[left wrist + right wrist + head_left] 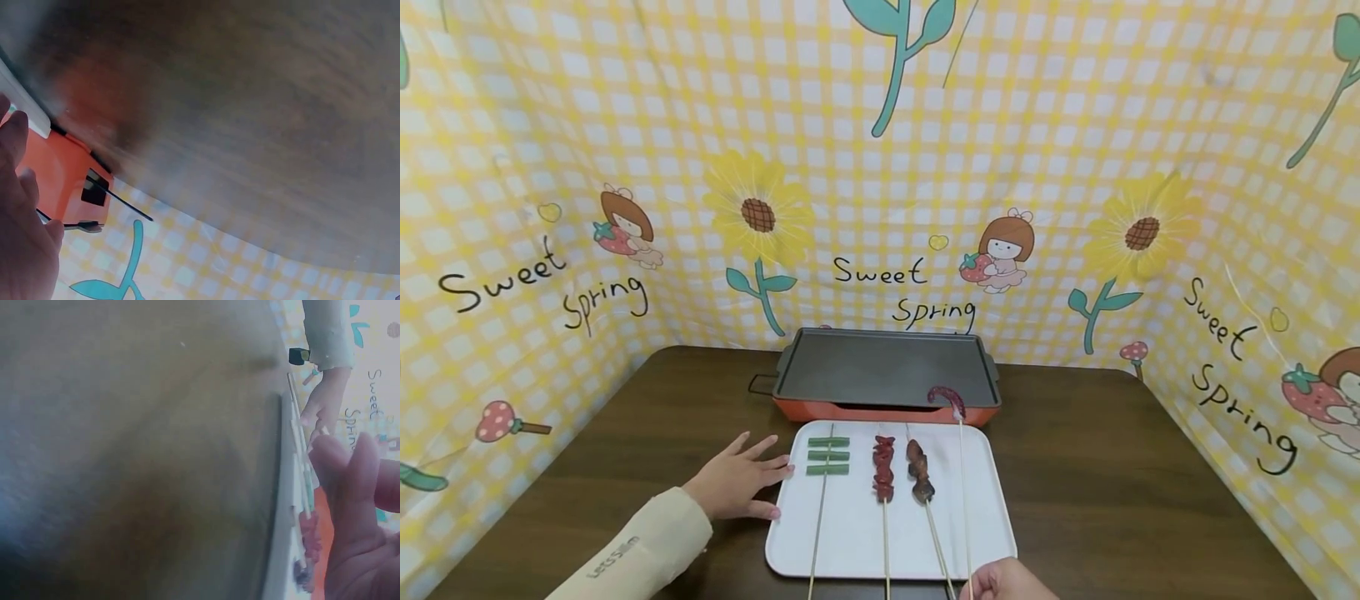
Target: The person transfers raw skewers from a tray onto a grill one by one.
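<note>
A white tray holds a skewer of green vegetable pieces, a skewer of red meat and a skewer of browned meat. My left hand lies with spread fingers at the tray's left rim; the left wrist view shows part of that hand. At the front right corner, my right hand pinches the stick of a fourth skewer. Its curled, purplish-red piece, like an octopus tentacle, overlaps the griddle's front edge. In the right wrist view the right hand has thumb and finger together.
Behind the tray stands an orange electric griddle with a flat dark plate and a wire handle on its left. Brown wooden table surrounds both. A yellow checked cloth hangs around the back and sides.
</note>
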A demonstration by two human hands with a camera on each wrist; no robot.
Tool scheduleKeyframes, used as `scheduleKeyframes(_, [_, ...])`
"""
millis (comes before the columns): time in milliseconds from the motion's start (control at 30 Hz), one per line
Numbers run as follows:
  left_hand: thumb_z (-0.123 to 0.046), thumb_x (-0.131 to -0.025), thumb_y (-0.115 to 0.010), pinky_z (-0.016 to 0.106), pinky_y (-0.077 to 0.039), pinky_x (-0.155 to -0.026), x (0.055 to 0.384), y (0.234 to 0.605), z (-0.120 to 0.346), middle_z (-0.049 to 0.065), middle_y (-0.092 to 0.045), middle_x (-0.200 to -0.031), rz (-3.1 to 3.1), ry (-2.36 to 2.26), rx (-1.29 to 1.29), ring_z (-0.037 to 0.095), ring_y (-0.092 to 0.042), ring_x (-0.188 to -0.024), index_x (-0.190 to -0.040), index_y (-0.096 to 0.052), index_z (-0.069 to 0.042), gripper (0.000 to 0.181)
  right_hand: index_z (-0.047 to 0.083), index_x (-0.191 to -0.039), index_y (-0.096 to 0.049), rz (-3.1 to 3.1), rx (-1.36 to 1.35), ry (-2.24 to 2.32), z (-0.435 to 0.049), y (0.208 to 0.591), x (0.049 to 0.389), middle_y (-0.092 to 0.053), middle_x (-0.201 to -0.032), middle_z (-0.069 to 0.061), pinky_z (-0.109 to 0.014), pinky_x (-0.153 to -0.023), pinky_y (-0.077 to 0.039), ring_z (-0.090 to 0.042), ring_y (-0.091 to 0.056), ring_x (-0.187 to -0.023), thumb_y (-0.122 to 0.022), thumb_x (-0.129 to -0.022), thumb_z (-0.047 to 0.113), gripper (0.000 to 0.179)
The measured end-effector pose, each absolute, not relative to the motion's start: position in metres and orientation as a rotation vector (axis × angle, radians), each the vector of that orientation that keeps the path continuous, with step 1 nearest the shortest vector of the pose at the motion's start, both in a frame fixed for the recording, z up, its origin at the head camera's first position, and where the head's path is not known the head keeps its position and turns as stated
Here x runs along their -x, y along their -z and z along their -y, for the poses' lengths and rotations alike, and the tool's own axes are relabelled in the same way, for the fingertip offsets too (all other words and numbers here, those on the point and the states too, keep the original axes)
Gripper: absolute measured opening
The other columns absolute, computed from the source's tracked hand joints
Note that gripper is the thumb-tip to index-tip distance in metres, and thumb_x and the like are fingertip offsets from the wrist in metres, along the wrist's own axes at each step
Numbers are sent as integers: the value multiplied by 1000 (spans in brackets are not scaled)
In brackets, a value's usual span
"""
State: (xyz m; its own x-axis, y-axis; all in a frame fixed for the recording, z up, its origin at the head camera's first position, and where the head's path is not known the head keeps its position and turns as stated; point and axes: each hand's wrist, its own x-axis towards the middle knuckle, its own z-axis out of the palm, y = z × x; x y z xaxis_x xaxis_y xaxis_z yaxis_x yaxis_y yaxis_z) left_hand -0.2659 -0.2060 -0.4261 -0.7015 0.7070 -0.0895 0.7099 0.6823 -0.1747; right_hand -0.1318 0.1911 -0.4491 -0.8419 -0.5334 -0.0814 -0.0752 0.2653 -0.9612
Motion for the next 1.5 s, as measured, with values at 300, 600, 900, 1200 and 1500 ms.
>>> scheduleKeyframes(300, [-68, -83, -52, 61, -29, -107, 266, 430, 202, 1, -58, -138, -2872, 257, -1241, 35, -39, -138, -133, -62, -15, 73, -19, -78, -60, -2225, 421, 1570, -185, 427, 137, -48, -56, 8, -13, -48, -28, 3, -39, -50, -59, -76, -7, 12])
scheduleKeyframes(600, [-67, -82, -55, 63, -28, -106, 266, 431, 208, 3, -59, -137, -2888, 214, -1198, 36, -40, -137, -133, -62, -14, 74, -10, -88, -60, -2100, 198, 1702, -172, 404, 149, -64, -60, -4, -17, -44, -45, -6, -59, -48, -62, -78, -6, 11])
scheduleKeyframes(900, [-65, -80, -57, 63, -27, -107, 266, 429, 202, 2, -61, -134, -2903, 231, -1243, 35, -43, -135, -129, -65, -13, 72, -11, -93, -59, -2188, 153, 1632, -182, 386, 177, -65, -64, -5, -20, -47, -49, -8, -60, -50, -61, -81, -7, 12])
scheduleKeyframes(1200, [-63, -83, -55, 62, -27, -107, 263, 432, 204, 5, -58, -138, -2895, 217, -1204, 34, -40, -137, -132, -61, -12, 72, -12, -93, -60, -2251, 101, 1568, -181, 391, 208, -64, -62, -4, -20, -48, -49, -9, -60, -50, -61, -81, -7, 13])
scheduleKeyframes(1500, [-63, -84, -55, 62, -26, -108, 265, 435, 206, 9, -54, -142, -2882, 184, -1170, 33, -39, -139, -135, -57, -11, 73, -13, -97, -60, -2372, 39, 1536, -184, 387, 234, -65, -64, -7, -24, -51, -53, -11, -59, -50, -62, -85, -7, 13])
